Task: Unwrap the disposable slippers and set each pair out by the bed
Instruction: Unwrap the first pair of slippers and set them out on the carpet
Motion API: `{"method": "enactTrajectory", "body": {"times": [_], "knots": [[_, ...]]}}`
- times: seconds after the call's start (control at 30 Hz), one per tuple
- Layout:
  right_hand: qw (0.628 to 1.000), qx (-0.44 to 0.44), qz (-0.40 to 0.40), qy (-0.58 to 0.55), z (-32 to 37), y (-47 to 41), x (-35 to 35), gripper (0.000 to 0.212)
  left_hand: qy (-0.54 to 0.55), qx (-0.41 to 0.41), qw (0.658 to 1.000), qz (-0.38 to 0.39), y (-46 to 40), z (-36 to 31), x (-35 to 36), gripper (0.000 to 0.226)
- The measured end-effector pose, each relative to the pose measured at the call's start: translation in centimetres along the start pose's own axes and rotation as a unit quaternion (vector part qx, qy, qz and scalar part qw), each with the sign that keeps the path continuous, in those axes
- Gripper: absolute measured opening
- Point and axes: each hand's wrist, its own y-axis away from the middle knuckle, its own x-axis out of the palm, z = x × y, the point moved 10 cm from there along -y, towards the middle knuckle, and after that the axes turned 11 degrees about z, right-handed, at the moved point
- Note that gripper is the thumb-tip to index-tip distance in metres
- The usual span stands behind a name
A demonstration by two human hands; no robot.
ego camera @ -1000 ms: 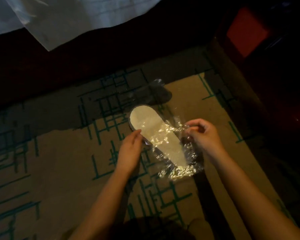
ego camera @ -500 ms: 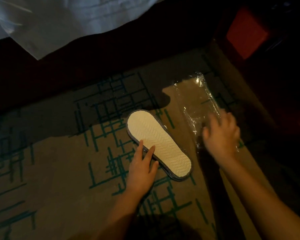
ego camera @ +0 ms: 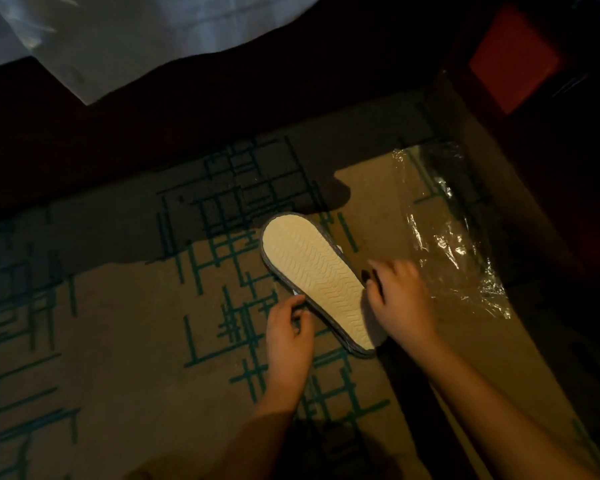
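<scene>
- Slippers point(ego camera: 314, 280): out of the wrap, lying sole-up on the carpet point(ego camera: 118, 323), just short of the dark bed base point(ego camera: 153, 133). Pale zigzag tread faces the camera, grey trim round the edge. A sliver of white pokes out on both long sides, so this is likely the pair stacked as one, not a single slipper. Cannot confirm the count from here.
- Plastic wrapper point(ego camera: 454, 237): empty, flat on the carpet to the right of the slippers, apart from them. Looks parked out of the way so the working spot stays free.
- Left hand point(ego camera: 288, 336): at the left long edge near the heel half. Fingers curled, thumb and forefinger tips meeting at the trim. Reads as a pinch on the edge, but the contact is small and dim; not certain it has purchase.
- Right hand point(ego camera: 400, 299): fingers bent down over the right edge of the sole, tips on or just over the rim. Cannot tell whether it grips or only rests.
- Why one hand per side: my guess is the stack is about to be peeled apart and each slipper turned sole-down.
- White bed linen point(ego camera: 136, 39) hangs over the base at top left; a red panel point(ego camera: 513, 60) sits top right, in shadow.
- Task stage, as judged: unwrapping done for this pair; separating, flipping and placing side by side not yet done.
</scene>
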Motion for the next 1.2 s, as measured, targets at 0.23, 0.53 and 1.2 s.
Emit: {"method": "enactTrajectory", "body": {"times": [0.23, 0.53, 1.2], "knots": [[0.982, 0.037, 0.039, -0.180, 0.8, 0.7, 3.7, 0.037, 0.017, -0.071, 0.996, 0.048, -0.2, 1.3, 1.5, 0.046], [0.874, 0.132, 0.102, -0.457, -0.1, 0.9, 6.9, 0.038, -0.281, -0.020, 0.959, 0.016, 1.0, -0.6, 2.1, 0.096], [0.889, 0.137, 0.102, -0.425, 0.0, 0.2, 6.1, 0.016, 0.077, -0.178, 0.981, 0.029, 2.1, 4.2, -4.6, 0.024]]}}
